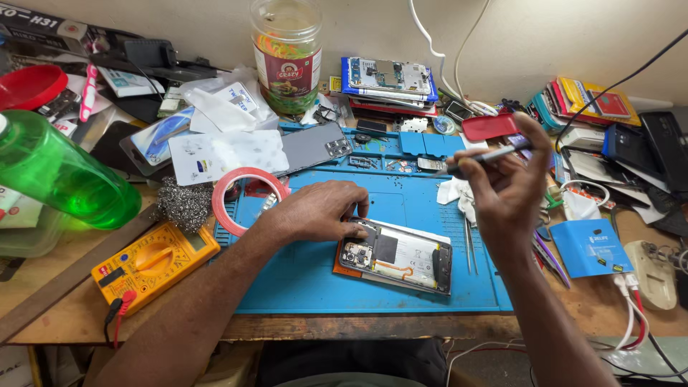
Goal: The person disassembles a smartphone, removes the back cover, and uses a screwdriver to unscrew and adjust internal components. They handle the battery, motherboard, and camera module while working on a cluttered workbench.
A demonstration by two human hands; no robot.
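Here, an opened smartphone (396,256), its back cover off and its battery and circuit board exposed, lies at a slight angle on the front half of a blue repair mat (315,279) spread over a wooden workbench (64,308). The left hand (319,211) rests palm down on the phone's upper left corner, fingers loosely curled and fingertips pressing the frame beside the camera end. The right hand (505,183) is raised above the mat's right edge, clear of the phone, its fingers pinched around a slim screwdriver (481,158) held nearly level with the tip pointing left.

Just right of the phone, a pair of metal tweezers (469,247) lies on the mat beside a crumpled white cloth (454,192). A roll of red tape (244,197) sits at the mat's left edge, touching a wad of steel wool (184,203). A grey phone back cover (315,147) lies on the mat's rear tray section. Left of the mat sits a yellow multimeter (154,264), and behind it a green plastic bottle (61,172) lies tilted. A clear jar with a red label (287,54) stands near the wall, next to a stack of dismantled phones (389,82). To the right, a blue packet (590,247) and a white plug (651,272) lie on the bench.
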